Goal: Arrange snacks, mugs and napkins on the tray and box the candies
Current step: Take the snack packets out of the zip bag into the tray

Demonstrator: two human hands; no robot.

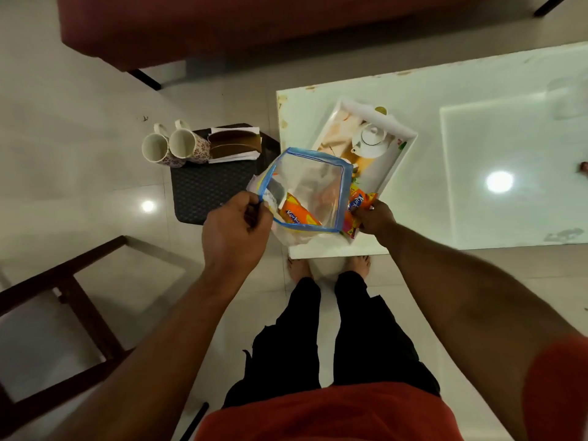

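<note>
Head view: you stand at the corner of the white table (477, 90) and hold a clear bag (311, 183) above the near end of the tray (397, 127).
Left hand: your left hand (237, 226) has the fingers curled, and it pinches the blue edge of the bag at its mouth.
Right hand: your right hand (374, 218) is closed around an orange snack packet (359, 202), just beside the right edge of the bag.
Second packet: another orange packet (297, 214) shows through the clear wall; it seems to be inside the bag, but I cannot say this for sure.
Tray: it lies on the table, and a white teapot (370, 140) stands in it. I see no snack packet lying flat on it yet; the near end is hidden by the bag.
Mugs: the two mugs (187, 144) stand on the dark stool (206, 189), well apart from the tray.
Napkins: the napkins (234, 159) are on the same stool with a brown holder, touching the mugs' side.
Candies and box: neither is in sight.
Done so far: very little, I judge; you are only at the step of taking the snacks out of the bag.
Left to do: place the packets on the tray, bring over the mugs and the napkins, then box the candies.
</note>
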